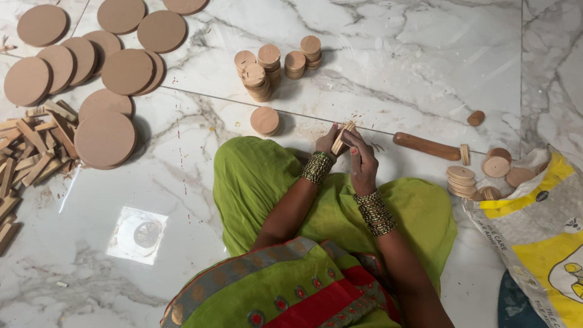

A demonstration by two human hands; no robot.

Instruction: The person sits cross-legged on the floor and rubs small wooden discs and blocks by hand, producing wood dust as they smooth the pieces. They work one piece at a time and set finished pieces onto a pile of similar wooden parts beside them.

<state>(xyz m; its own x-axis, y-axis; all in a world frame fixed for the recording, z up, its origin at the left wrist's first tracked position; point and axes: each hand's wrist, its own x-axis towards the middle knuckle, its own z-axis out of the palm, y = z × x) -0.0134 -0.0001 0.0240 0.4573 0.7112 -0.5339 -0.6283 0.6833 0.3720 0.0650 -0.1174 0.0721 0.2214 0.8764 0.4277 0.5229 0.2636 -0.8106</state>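
Observation:
Both of my hands meet over my green-draped knee and hold one small pale wooden disc (344, 135) between them. My left hand (326, 144) grips it from the left, fingers curled under it. My right hand (362, 161) covers it from the right and above. Each wrist wears a stack of bangles. On the marble floor (395, 54) just beyond my hands lies a single small wooden disc (265, 120), and farther back stand stacks of small discs (270, 68).
Large flat brown discs (104, 138) spread over the floor at upper left, beside a heap of wooden sticks (30, 149). A brown wooden handle (427, 146) lies to the right, near more small discs (461, 180) and a white and yellow sack (534, 225). A floor drain (138, 235) sits lower left.

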